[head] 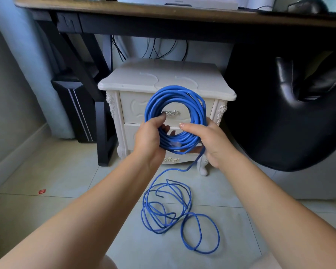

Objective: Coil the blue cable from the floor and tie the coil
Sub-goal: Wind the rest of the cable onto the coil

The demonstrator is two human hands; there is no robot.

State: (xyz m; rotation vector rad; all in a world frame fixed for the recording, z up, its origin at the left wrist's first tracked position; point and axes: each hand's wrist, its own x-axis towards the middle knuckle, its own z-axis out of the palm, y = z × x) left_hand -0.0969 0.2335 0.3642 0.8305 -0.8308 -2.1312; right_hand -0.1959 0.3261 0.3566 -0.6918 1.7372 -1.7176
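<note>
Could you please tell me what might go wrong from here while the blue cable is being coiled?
The loose blue cable on the pale tiled floor lies in overlapping loops, so pulling it up may tighten a knot. The round blue cable coil is untied, gripped only at its lower part by the left hand and right hand; its upper turns could spring apart if either grip slackens.

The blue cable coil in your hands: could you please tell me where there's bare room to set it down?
The white carved nightstand's top looks bare. So is the pale tiled floor between the black desk leg and the small red scrap. Crowded: the tiles under the loose blue cable loops below the blue cable coil.
</note>
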